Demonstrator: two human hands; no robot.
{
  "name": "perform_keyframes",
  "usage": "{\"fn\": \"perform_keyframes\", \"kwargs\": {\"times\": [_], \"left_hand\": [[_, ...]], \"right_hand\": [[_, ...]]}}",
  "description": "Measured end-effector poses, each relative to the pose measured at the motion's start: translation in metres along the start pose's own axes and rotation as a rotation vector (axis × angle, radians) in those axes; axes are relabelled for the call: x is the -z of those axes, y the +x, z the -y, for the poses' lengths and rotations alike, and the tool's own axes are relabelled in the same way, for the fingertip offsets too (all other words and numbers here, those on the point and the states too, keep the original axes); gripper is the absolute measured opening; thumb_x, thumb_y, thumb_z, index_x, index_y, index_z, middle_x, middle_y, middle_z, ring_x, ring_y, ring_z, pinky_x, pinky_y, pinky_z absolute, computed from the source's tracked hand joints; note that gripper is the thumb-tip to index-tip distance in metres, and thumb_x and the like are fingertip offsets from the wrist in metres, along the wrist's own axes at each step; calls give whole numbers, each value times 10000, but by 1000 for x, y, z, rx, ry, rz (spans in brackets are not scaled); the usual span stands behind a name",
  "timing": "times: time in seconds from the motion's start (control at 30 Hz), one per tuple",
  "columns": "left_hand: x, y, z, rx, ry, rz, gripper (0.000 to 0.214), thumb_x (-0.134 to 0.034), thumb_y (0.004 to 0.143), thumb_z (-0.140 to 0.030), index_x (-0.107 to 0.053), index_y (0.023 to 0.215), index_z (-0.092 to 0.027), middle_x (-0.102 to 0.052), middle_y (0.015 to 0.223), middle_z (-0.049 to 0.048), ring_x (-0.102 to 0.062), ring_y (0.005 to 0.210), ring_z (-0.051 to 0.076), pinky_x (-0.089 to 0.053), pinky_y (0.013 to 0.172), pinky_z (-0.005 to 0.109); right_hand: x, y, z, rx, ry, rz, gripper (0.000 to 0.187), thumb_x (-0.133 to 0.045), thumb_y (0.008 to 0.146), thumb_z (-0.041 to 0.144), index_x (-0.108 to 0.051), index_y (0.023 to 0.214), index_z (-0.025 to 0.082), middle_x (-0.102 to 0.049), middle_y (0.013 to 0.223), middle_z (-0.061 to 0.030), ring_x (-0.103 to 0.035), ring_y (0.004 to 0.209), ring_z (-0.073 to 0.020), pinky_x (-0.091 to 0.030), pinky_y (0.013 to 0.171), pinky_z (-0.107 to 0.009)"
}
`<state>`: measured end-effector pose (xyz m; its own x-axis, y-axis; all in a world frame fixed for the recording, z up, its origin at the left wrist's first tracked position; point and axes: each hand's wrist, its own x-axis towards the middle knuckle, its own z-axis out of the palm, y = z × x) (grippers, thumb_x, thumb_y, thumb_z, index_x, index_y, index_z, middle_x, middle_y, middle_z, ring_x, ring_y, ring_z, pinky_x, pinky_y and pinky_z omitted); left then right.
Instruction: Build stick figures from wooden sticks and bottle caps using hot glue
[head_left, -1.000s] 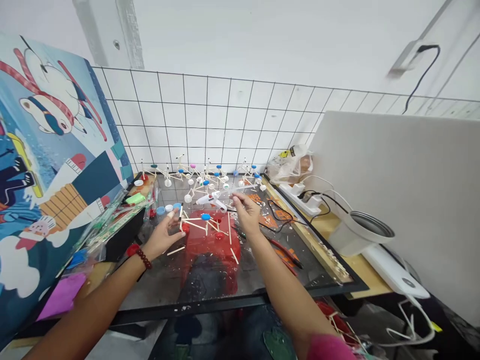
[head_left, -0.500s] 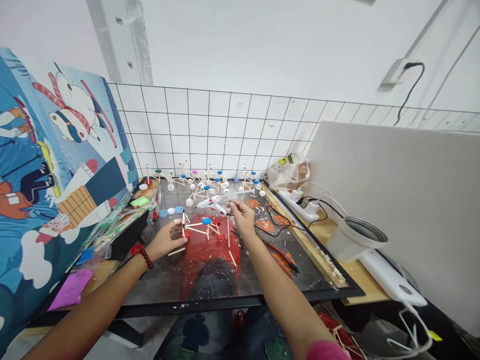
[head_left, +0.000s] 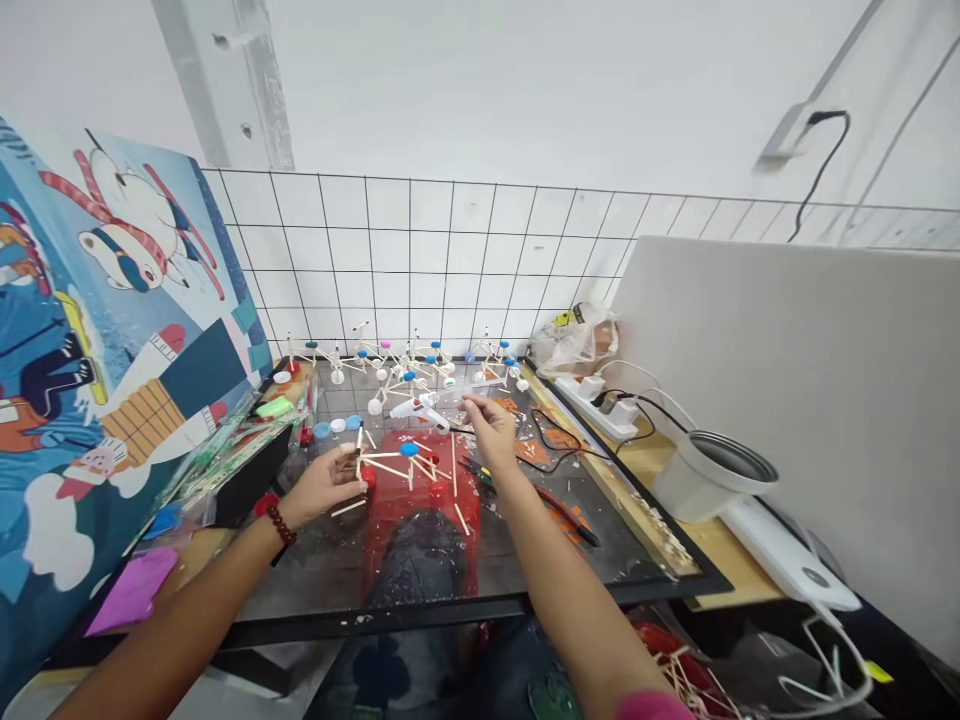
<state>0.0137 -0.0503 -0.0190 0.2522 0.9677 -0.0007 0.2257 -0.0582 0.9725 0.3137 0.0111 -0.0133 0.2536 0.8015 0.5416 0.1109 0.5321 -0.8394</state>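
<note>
Head view: stick model (head_left: 408, 450) with the blue cap on top sits on the table (head_left: 319, 565), just left of frame center. Your left hand (head_left: 319, 488) is at its left end, thumb and fingers parted around it, thumb by the red cap (head_left: 367, 477); can't tell if they pinch. Your right hand (head_left: 491, 435) is right of it, thumb and index tips together; can't tell what, if anything, is between them. White glue gun (head_left: 420, 408) lies just left of those tips. Loose stick (head_left: 454, 465) right of the model; red-handled pliers (head_left: 564, 510) lower right of your right hand. Three bottle caps (head_left: 337, 425) above your left hand, finished-looking stick models (head_left: 409, 376) along the table's far edge.
</note>
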Motion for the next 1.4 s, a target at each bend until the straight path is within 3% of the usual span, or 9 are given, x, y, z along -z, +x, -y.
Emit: {"fn": "perform_keyframes", "kwargs": {"times": [0.2,0.43,0.5,0.67,0.8,0.87,1.07,1.4], "left_hand": [[1,1,1,-66,49,8,680,-839,607,-292,-611,1240,-196,-659,1286,132,-639,1164,294,-456,1074,473],[11,6,12,-74,60,-25,760,-833,638,-382,-574,1322,-176,-687,1223,140,-643,1142,311,-461,1052,501],[11,7,14,-76,55,-27,750,-833,641,-393,-584,1316,-179,-691,1215,136,-646,1134,308,-455,1058,500],[8,6,15,-76,19,-19,762,-837,638,-398,-582,1326,-191,-682,1237,131,-648,1130,297,-467,1048,491],[7,6,15,-84,43,7,776,-830,649,-390,-564,1347,-182,-681,1236,137,-662,1091,288,-495,1013,476],[9,5,14,-91,78,24,768,-810,677,-397,-549,1366,-180,-684,1227,134,-662,1086,284,-512,990,451],[16,4,14,-139,185,-21,714,-801,690,-402,-587,1343,-210,-687,1232,120,-650,1104,298,-511,988,428],[10,4,11,-126,79,-18,772,-843,636,-396,-587,1337,-197,-692,1242,129,-659,1121,305,-489,1032,475]], "right_hand": [[-1,-3,4,8,-12,100,237,-678,801,412,-759,876,203,-742,765,-39,-638,658,-166,-522,675,-304],[-1,-5,11,2,-45,200,253,-677,802,417,-776,889,201,-762,819,-54,-657,696,-177,-525,708,-317],[1,-5,15,-7,-48,294,257,-735,752,411,-783,896,203,-770,831,-52,-676,723,-190,-533,722,-325],[0,-11,22,-6,-216,679,394,-852,632,351,-771,995,220,-770,988,-57,-695,903,-229,-521,859,-373],[-10,-19,18,93,-288,796,137,-829,666,261,-759,770,206,-755,907,-45,-687,883,-215,-511,860,-351],[-14,-22,16,133,-293,813,61,-796,703,232,-743,690,205,-742,883,-46,-686,884,-211,-512,850,-341],[-15,-22,14,158,-311,796,74,-739,752,205,-746,678,207,-725,908,-63,-682,944,-216,-506,888,-357],[-16,-24,12,150,-319,784,75,-731,742,188,-745,670,207,-725,948,-70,-685,945,-217,-506,904,-370]]}}
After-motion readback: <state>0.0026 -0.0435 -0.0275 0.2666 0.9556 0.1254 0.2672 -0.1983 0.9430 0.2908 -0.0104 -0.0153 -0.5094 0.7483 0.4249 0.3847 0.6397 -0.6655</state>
